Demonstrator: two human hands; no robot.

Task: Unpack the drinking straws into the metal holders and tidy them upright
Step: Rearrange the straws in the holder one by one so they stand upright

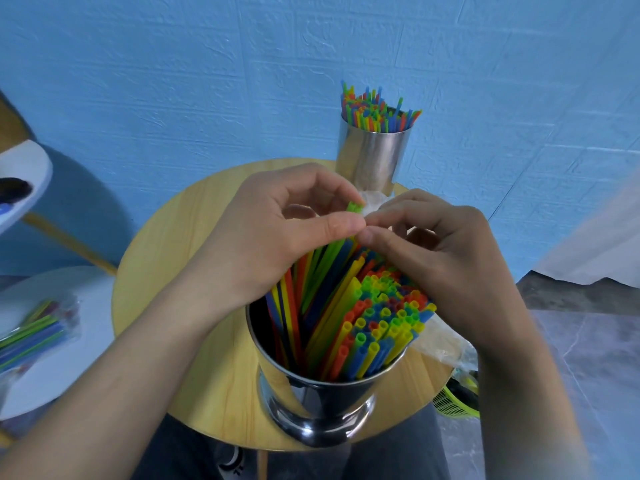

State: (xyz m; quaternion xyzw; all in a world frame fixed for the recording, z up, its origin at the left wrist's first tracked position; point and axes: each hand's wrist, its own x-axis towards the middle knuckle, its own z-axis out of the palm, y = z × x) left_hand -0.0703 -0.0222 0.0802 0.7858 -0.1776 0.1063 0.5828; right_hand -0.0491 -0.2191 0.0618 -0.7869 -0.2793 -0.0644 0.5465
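The left thumb and forefinger (332, 227) are pinched on the top ends of a few green straws (355, 206). The other fingers curl loosely above them, and the left hand (277, 233) is turned palm-inward over the mouth of the near holder (311, 403). The right thumb and forefinger (379, 241) are drawn together just beside the left thumb, at the top of the same leaning bunch. Whether they grip a straw, the crumpled clear wrap (372, 202) behind them, or nothing cannot be told. The right hand (446, 258) arches over the holder's right side with its knuckles up. Both forearms come in from the lower corners. The near holder stands at the front of the round wooden bench (162, 278). It is packed on its right with upright coloured straws (377, 327), while a looser bunch slants up out of its left side toward the hands. The far holder (374, 157) stands at the back edge of the bench, its straws (377, 109) upright and slightly fanned. A clear empty bag (441, 344) lies on the bench to the right. A packet of straws (34, 329) lies on a white round surface (86, 358) to the left.
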